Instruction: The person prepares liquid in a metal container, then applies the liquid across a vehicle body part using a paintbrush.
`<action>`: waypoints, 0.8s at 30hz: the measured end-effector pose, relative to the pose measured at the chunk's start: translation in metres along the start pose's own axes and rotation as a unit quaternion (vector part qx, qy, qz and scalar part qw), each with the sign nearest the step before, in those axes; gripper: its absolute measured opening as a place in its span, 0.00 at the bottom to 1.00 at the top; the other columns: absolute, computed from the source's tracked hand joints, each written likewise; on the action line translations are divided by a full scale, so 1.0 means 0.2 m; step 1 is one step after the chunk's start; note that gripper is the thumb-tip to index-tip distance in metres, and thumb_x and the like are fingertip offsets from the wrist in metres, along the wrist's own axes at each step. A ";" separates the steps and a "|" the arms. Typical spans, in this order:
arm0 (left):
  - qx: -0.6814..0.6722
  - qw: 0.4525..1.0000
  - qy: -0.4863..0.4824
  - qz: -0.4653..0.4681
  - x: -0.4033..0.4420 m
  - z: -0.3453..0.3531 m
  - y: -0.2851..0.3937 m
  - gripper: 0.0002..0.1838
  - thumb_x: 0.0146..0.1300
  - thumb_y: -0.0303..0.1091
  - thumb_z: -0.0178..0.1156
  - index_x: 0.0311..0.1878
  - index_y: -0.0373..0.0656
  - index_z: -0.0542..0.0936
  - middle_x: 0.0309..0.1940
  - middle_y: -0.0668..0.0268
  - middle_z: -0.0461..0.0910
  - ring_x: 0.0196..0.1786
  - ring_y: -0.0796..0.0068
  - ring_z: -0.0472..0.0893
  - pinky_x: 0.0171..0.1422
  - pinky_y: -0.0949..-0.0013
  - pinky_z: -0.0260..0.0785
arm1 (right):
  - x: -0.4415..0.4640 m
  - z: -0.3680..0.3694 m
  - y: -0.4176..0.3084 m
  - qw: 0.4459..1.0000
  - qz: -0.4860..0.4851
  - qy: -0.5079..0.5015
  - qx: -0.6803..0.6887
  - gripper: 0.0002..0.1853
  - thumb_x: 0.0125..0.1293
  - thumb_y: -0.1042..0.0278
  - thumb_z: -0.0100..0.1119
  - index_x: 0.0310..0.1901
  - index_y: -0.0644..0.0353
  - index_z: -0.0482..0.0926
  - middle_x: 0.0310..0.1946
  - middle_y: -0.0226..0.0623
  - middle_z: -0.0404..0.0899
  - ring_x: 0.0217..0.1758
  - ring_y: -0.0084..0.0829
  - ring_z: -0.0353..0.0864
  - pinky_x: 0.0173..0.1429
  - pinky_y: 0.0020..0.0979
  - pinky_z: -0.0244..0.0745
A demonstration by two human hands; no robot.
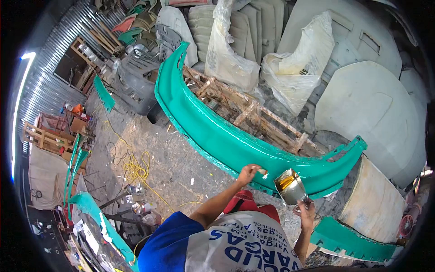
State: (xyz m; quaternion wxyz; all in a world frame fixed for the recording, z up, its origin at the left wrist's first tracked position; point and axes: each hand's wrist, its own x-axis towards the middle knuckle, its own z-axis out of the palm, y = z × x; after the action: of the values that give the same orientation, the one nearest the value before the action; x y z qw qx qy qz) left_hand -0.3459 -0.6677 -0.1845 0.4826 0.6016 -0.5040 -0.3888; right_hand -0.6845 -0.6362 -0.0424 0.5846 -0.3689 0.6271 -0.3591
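A long curved green panel point(217, 131) with a wet-looking, glossy surface lies across a wooden frame in front of me. My left hand point(248, 174) is closed around a small brush point(262, 172), its tip over the panel's near edge. In my right hand point(305, 213) is a metal container point(291, 188), tilted, with amber liquid inside; the fingers grip its lower side. The container overlaps the near edge of the panel in view, and whether it touches is unclear.
The wooden frame point(267, 122) extends behind the panel. Plastic-wrapped parts point(297, 63) and pale panels point(362, 95) stand beyond. A yellow cord point(136, 170) lies on the floor at left. More green parts point(353, 240) are at lower right and left.
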 end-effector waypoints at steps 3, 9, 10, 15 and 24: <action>0.002 0.997 0.064 -0.044 -0.01 -0.16 -0.26 0.12 0.73 0.38 0.57 0.44 0.40 0.84 0.36 0.57 0.86 0.41 0.68 0.83 0.47 0.62 0.75 | -0.04 0.01 -0.07 1.000 0.016 0.005 -0.004 0.35 0.59 0.60 0.72 0.61 0.71 0.66 0.52 0.46 0.75 0.40 0.33 0.83 0.38 0.33 0.87; 0.042 0.992 0.023 -0.120 0.01 -0.53 0.03 0.13 0.73 0.37 0.56 0.49 0.36 0.81 0.40 0.66 0.81 0.40 0.72 0.78 0.43 0.66 0.71 | 0.01 0.03 -0.02 0.998 -0.021 0.028 -0.052 0.41 0.51 0.48 0.79 0.55 0.73 0.71 0.37 0.40 0.80 0.27 0.25 0.80 0.29 0.28 0.76; 0.019 0.988 0.008 -0.153 0.06 -0.53 0.23 0.11 0.72 0.33 0.58 0.50 0.36 0.82 0.37 0.66 0.82 0.38 0.76 0.77 0.41 0.69 0.71 | 0.01 0.05 -0.01 0.998 -0.012 0.049 -0.045 0.42 0.50 0.48 0.79 0.55 0.75 0.70 0.36 0.39 0.81 0.26 0.25 0.80 0.28 0.27 0.76; 0.115 0.973 -0.145 0.140 0.24 -0.30 0.85 0.12 0.71 0.36 0.60 0.50 0.38 0.83 0.33 0.66 0.80 0.32 0.78 0.75 0.32 0.74 0.67 | 0.04 0.16 0.11 0.995 -0.038 0.086 -0.031 0.43 0.51 0.51 0.78 0.58 0.77 0.69 0.40 0.42 0.82 0.37 0.27 0.83 0.37 0.29 0.79; 0.255 0.739 -0.502 0.369 0.47 0.19 0.80 0.09 0.69 0.30 0.57 0.50 0.43 0.82 0.40 0.57 0.77 0.41 0.50 0.80 0.44 0.53 0.74 | -0.12 0.38 -0.03 0.970 -0.109 0.215 -0.003 0.43 0.51 0.43 0.77 0.53 0.77 0.73 0.37 0.47 0.84 0.39 0.34 0.83 0.45 0.34 0.78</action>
State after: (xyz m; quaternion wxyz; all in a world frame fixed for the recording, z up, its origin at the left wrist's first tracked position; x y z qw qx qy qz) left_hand -0.4004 -0.7718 -0.0367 0.0938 0.1866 -0.9361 -0.2829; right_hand -0.6070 -0.6188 -0.0297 0.3917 -0.3511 0.6954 -0.4896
